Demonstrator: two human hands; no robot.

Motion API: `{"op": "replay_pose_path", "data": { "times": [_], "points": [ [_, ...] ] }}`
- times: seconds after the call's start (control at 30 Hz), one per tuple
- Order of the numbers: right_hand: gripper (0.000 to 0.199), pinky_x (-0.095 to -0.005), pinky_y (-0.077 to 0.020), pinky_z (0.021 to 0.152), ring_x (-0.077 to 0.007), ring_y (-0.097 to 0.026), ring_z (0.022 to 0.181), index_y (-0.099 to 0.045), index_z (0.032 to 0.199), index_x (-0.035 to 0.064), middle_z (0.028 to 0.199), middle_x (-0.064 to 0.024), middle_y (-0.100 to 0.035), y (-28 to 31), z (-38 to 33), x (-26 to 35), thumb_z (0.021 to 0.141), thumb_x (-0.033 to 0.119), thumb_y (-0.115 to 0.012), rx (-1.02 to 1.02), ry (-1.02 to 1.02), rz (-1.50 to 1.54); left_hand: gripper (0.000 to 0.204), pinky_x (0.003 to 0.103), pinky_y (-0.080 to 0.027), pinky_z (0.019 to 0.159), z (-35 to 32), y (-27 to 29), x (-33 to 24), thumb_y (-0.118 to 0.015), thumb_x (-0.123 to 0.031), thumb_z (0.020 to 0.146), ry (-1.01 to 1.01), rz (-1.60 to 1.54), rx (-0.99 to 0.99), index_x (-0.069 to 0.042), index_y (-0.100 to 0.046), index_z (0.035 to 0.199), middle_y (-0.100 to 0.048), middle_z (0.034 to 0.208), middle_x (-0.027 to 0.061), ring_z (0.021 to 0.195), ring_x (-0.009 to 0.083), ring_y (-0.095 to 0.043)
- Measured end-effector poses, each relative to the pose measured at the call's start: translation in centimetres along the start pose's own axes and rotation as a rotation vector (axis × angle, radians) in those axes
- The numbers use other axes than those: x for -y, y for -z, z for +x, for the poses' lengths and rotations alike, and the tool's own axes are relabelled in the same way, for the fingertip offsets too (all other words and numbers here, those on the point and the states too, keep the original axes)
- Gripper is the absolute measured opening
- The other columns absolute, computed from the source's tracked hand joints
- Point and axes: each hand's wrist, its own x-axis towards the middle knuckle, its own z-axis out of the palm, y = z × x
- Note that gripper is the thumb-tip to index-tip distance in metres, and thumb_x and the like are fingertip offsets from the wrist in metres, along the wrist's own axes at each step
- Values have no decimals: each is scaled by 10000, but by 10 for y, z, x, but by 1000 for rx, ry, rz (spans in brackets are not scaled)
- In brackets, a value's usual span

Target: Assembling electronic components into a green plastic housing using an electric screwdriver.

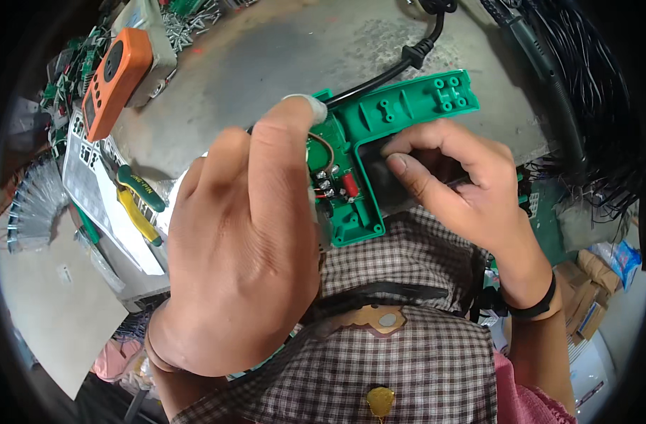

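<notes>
A green plastic housing half (369, 222) lies open in front of me, with its handle-like arm reaching to the upper right. Inside it sit a green circuit board, a red cylindrical component (350, 184) and a brown wire (328, 146). A thick black cable (376, 81) enters at its upper edge. My left hand (249, 212) is curled over the housing's left part; a white cover wraps one fingertip, which presses by the cable entry. Its other fingertips are hidden. Beside the housing's inner corner, my right hand (460, 177) is closed in a pinch; whatever it holds cannot be made out.
An orange meter with a socket (118, 81) stands at the upper left, near a heap of screws (188, 28). Yellow-and-green-handled pliers (140, 205) rest on printed paper (90, 180). Bundled black cables (577, 63) fill the upper right. Cardboard pieces (584, 297) lie lower right.
</notes>
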Motion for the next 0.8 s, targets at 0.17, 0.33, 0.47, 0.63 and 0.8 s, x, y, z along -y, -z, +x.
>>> {"op": "replay_pose_path", "data": {
  "times": [0.17,0.33,0.47,0.63,0.8],
  "points": [
    [96,-204,-452,599,-54,-596,653,-717,948,11,843,-22,-708,15,-3,5,854,-1,-732,49,-21,5,588,392,-487,803,10,0,-5,-650,110,721,-8,115,7,-25,-516,1277,-611,789,63,815,268,-640],
    [125,-207,-451,656,-55,-571,719,-711,1001,1,892,-26,-701,35,-5,14,877,21,-715,-80,-105,-95,585,374,-483,827,7,2,1,-645,116,723,25,36,32,-17,-509,1276,-623,797,62,826,262,-644],
    [190,-235,-510,821,-95,-654,885,-730,1073,25,984,-42,-718,84,-6,-15,941,160,-705,-484,-51,-355,592,362,-470,871,-2,-7,15,-631,130,729,-24,-186,-13,-8,-491,1288,-646,842,78,823,272,-632],
    [477,-307,-513,926,-187,-650,1073,-599,1339,5,1219,-126,-668,118,-9,-42,923,197,-734,-260,-162,-1397,600,365,-458,898,-7,-14,30,-609,147,734,-100,-363,-19,-2,-478,1300,-648,886,104,883,301,-604],
    [532,-274,-512,875,-132,-606,1031,-545,1381,-52,1096,-94,-655,136,-12,-44,935,196,-694,-538,-279,-282,613,405,-463,858,-8,-16,38,-581,151,704,-200,-357,-15,23,-473,1294,-624,917,123,922,338,-564]
  ]
}}
